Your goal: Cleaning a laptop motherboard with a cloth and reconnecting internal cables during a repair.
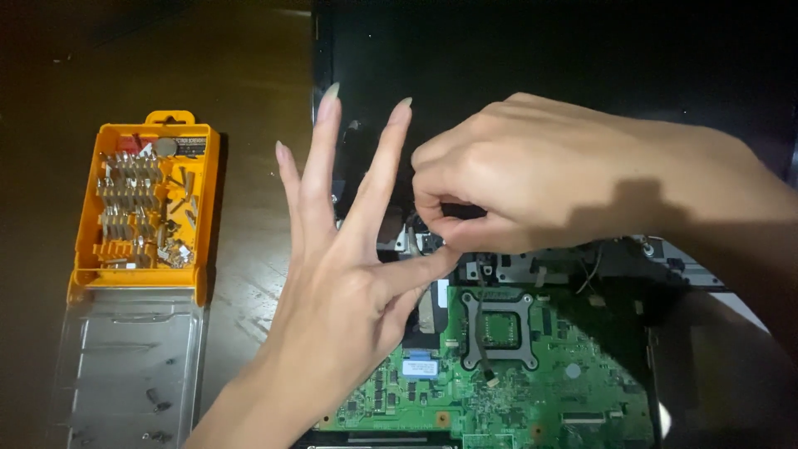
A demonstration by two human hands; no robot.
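Observation:
An opened laptop lies in front of me with its green circuit board (pixel 573 391) exposed and a square processor socket (pixel 499 329) in the middle. My left hand (pixel 349 274) hovers over the board's left side, three fingers spread upward, thumb and forefinger pinched near a small part at the board's top edge. My right hand (pixel 515 179) comes in from the right, fingers curled and pinching at the same spot. A thin dark cable (pixel 480 333) hangs down from there across the socket. What the fingertips grip is hidden.
An orange screwdriver-bit case (pixel 141 208) with several metal bits lies open at the left on the dark wooden table (pixel 241 100); its clear lid (pixel 125 366) folds toward me. The laptop's black screen (pixel 540 50) fills the back.

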